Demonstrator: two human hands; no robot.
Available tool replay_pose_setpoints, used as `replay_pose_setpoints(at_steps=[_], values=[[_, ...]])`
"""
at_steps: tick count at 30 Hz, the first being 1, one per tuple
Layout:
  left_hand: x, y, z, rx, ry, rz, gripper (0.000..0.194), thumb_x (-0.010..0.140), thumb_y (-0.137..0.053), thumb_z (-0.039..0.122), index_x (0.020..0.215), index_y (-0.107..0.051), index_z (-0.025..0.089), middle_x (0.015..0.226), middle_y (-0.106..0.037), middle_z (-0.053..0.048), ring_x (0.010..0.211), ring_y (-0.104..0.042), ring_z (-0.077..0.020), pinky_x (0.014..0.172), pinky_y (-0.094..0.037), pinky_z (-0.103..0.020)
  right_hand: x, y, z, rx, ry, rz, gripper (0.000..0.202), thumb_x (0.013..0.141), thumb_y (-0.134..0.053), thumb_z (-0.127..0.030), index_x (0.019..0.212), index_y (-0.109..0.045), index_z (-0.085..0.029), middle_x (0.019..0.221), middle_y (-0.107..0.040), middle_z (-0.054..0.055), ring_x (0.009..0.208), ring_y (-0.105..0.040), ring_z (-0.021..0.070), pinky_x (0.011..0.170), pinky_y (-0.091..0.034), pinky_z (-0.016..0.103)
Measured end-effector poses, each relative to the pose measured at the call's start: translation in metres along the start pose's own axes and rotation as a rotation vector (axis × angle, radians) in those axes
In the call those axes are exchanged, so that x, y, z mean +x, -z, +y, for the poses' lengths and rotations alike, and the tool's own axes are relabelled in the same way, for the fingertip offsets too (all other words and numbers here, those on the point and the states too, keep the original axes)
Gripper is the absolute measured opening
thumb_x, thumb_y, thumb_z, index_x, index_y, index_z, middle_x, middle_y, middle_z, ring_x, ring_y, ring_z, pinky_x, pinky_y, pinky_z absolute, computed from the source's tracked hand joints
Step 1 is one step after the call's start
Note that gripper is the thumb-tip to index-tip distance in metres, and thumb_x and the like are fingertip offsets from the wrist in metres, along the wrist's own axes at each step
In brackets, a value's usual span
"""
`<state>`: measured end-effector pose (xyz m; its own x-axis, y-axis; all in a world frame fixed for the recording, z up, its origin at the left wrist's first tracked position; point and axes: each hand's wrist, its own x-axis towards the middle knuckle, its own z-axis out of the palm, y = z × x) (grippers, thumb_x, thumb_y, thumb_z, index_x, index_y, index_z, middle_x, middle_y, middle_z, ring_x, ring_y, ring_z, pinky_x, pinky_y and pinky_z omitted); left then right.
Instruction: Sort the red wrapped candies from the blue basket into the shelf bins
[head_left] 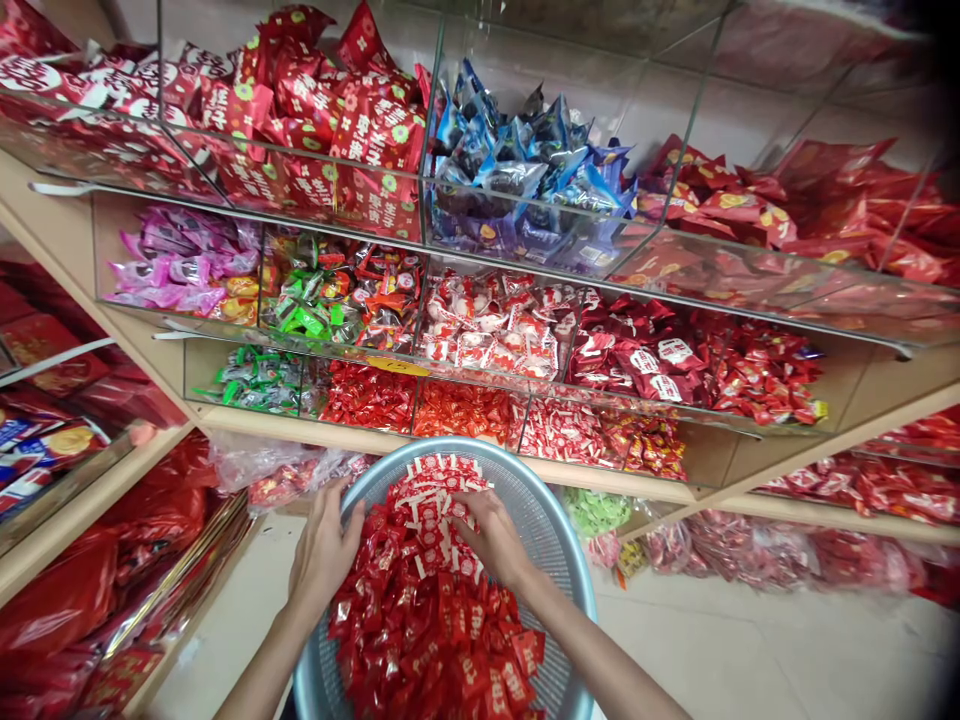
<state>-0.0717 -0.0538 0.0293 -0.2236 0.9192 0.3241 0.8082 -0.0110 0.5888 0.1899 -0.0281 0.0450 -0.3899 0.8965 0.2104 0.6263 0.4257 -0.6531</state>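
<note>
Shelving: before you rose tiered, pale wooden shelves (630, 484) with clear panels (750, 268).
Floor: you had pale tiles (705, 640) below the shelves' bottom edge.
Light: reflections crossed the clear panels ahead of you.

Candies (442, 620) in the basket (574, 560), shelves (540, 465) behind (more sweets (491, 325) in their compartments).

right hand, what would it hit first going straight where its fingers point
Likely the red-and-white wrapped candies in the perforated basket: the fingers of the right hand look right at them, though depth is unclear.
</note>
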Motion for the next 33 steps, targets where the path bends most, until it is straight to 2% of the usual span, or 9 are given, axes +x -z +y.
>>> replay_pose_setpoints(at_steps=[5, 10, 13, 16, 19, 23, 25, 28, 33], values=[[0.0, 0.002, 0.003, 0.009, 0.012, -0.008, 0.041, 0.088, -0.038, 0.044, 0.121, -0.045, 0.02, 0.12, -0.053, -0.011, 0.105, -0.055, -0.0243, 0.079, -0.05, -0.037, 0.01, -0.016, -0.009, -0.132, 0.167, -0.115, 0.031, 0.086, -0.056, -0.019, 0.117, -0.058, -0.021, 0.106, -0.066, 0.007, 0.099, -0.054, 0.0221, 0.087, -0.042, 0.037], [0.0, 0.004, 0.004, 0.011, 0.027, -0.018, 0.042, 0.088, -0.038, 0.044, 0.121, -0.045, 0.019, 0.12, -0.053, -0.011, 0.107, -0.054, -0.0251, 0.082, -0.05, -0.038, 0.018, -0.029, -0.016, -0.173, 0.211, -0.146, 0.035, 0.084, -0.059, -0.019, 0.118, -0.056, -0.022, 0.11, -0.064, 0.008, 0.1, -0.053, 0.0226, 0.087, -0.041, 0.038], [0.0, 0.003, 0.003, -0.004, 0.02, -0.013, 0.041, 0.088, -0.038, 0.043, 0.122, -0.045, 0.02, 0.119, -0.052, -0.011, 0.108, -0.053, -0.0257, 0.083, -0.049, -0.04, 0.019, -0.023, -0.018, -0.132, 0.229, -0.107, 0.033, 0.086, -0.057, -0.024, 0.119, -0.056, -0.022, 0.112, -0.063, 0.008, 0.102, -0.052, 0.0231, 0.087, -0.041, 0.038], [0.0, 0.003, 0.002, -0.026, 0.001, -0.003, 0.04, 0.088, -0.04, 0.04, 0.122, -0.045, 0.021, 0.118, -0.052, -0.01, 0.108, -0.053, -0.0255, 0.084, -0.049, -0.04, 0.022, 0.003, -0.012, -0.108, 0.208, 0.001, 0.029, 0.09, -0.049, -0.028, 0.117, -0.056, -0.023, 0.111, -0.063, 0.007, 0.101, -0.053, 0.0227, 0.087, -0.041, 0.039], [0.0, 0.002, 0.001, -0.023, -0.001, -0.002, 0.041, 0.088, -0.04, 0.04, 0.123, -0.044, 0.021, 0.119, -0.052, -0.01, 0.108, -0.053, -0.0252, 0.084, -0.049, -0.04, 0.03, 0.042, 0.016, -0.134, 0.085, 0.191, 0.027, 0.092, -0.042, -0.03, 0.113, -0.058, -0.021, 0.107, -0.062, 0.009, 0.099, -0.054, 0.0231, 0.089, -0.041, 0.04], [0.0, 0.001, 0.001, -0.004, 0.004, -0.008, 0.041, 0.088, -0.039, 0.042, 0.123, -0.044, 0.021, 0.119, -0.052, -0.01, 0.11, -0.052, -0.0248, 0.085, -0.049, -0.039, 0.043, 0.095, 0.082, -0.31, -0.156, 0.371, 0.032, 0.091, -0.04, -0.032, 0.116, -0.055, -0.017, 0.111, -0.058, 0.013, 0.106, -0.051, 0.0257, 0.094, -0.039, 0.04], [0.0, 0.001, 0.001, 0.007, -0.003, -0.004, 0.041, 0.088, -0.039, 0.042, 0.123, -0.044, 0.022, 0.12, -0.052, -0.009, 0.111, -0.051, -0.0246, 0.083, -0.049, -0.038, 0.049, 0.114, 0.114, -0.474, -0.348, 0.334, 0.042, 0.088, -0.045, -0.035, 0.125, -0.048, -0.014, 0.121, -0.051, 0.017, 0.111, -0.047, 0.0288, 0.094, -0.039, 0.041], [0.0, 0.001, 0.001, 0.032, 0.003, -0.007, 0.041, 0.088, -0.039, 0.043, 0.123, -0.044, 0.022, 0.12, -0.052, -0.009, 0.11, -0.052, -0.0243, 0.081, -0.049, -0.036, 0.058, 0.129, 0.146, -0.609, -0.586, 0.162, 0.065, 0.082, -0.055, -0.042, 0.137, -0.033, -0.017, 0.138, -0.034, 0.019, 0.118, -0.043, 0.0336, 0.088, -0.042, 0.043], [0.0, 0.001, -0.001, 0.049, 0.025, -0.017, 0.041, 0.088, -0.039, 0.043, 0.123, -0.043, 0.023, 0.119, -0.052, -0.009, 0.105, -0.055, -0.0235, 0.081, -0.049, -0.037, 0.083, 0.133, 0.158, -0.671, -0.639, -0.099, 0.081, 0.078, -0.058, -0.048, 0.144, -0.019, -0.024, 0.144, -0.026, 0.018, 0.13, -0.028, 0.0355, 0.092, -0.038, 0.047]])
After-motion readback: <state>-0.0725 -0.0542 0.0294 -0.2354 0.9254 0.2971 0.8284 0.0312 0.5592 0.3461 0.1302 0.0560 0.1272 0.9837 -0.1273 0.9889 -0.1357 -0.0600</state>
